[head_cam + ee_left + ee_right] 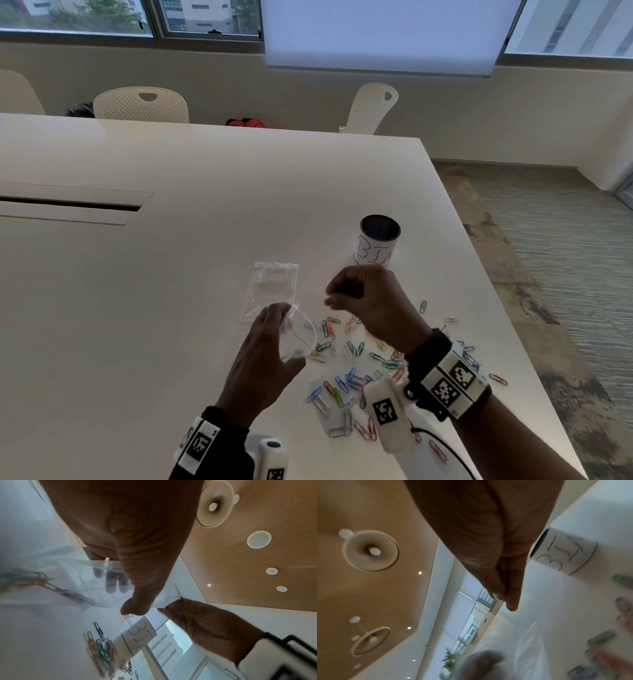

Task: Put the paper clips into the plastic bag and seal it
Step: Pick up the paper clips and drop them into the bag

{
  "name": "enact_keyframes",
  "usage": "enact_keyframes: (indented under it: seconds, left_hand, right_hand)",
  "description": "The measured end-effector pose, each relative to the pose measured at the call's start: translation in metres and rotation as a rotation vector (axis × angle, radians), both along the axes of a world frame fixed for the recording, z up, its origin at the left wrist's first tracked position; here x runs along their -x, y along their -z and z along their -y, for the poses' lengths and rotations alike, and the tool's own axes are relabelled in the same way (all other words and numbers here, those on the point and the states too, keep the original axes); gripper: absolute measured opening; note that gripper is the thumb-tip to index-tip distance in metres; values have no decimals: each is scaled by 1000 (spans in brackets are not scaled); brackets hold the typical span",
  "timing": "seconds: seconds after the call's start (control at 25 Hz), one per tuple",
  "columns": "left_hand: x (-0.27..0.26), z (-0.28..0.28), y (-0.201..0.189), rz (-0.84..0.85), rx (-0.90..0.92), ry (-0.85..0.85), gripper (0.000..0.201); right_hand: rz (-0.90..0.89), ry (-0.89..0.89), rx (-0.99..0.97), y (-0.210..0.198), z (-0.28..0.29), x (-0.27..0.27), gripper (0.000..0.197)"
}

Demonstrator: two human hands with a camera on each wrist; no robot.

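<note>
Now my left hand (265, 346) pinches the plastic bag (298, 337) just off the worktop (171, 274), a few clips inside it. My right hand (368, 301), fingers pressed together, hovers beside the bag; loose paper clips (352, 377) lie near the bin (378, 240).

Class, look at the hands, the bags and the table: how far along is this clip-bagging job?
Early on. Done: a few paper clips sit inside the bag the left hand holds open. In hand: the right hand hovers at its mouth, fingers pinched. Left: the loose clips scattered on the table, then sealing. A second bag lies flat.
</note>
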State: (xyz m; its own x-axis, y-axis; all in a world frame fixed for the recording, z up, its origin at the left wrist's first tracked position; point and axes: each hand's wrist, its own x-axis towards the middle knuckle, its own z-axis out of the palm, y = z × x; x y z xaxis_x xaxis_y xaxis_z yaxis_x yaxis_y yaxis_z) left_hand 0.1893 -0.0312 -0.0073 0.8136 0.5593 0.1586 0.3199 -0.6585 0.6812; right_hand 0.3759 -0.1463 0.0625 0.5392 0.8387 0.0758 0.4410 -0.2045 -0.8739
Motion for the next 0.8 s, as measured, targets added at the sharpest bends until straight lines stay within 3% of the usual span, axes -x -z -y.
enact_keyframes:
  seconds: [0.08, 0.16, 0.36, 0.44, 0.64, 0.8]
  left_hand:
    - [5, -4, -3, 10, 10, -33, 65]
    - [10, -9, -7, 22, 21, -78, 66]
    - [17, -14, -12, 26, 29, -121, 66]
    - [16, -14, -13, 19, 33, -118, 66]
    - [14, -11, -11, 16, 26, -113, 65]
    - [13, -10, -12, 5, 39, -106, 64]
  right_hand:
    - [157, 78, 58, 16, -3, -17, 10]
    - [275, 34, 183, 30, -7, -26, 14]
    - [350, -354, 421, 48, -23, -8, 62]
    - [407, -468, 472, 54, -29, 2, 67]
    - [486, -522, 426, 64, -27, -1, 29]
    - [498, -501, 435, 61, -16, -21, 13]
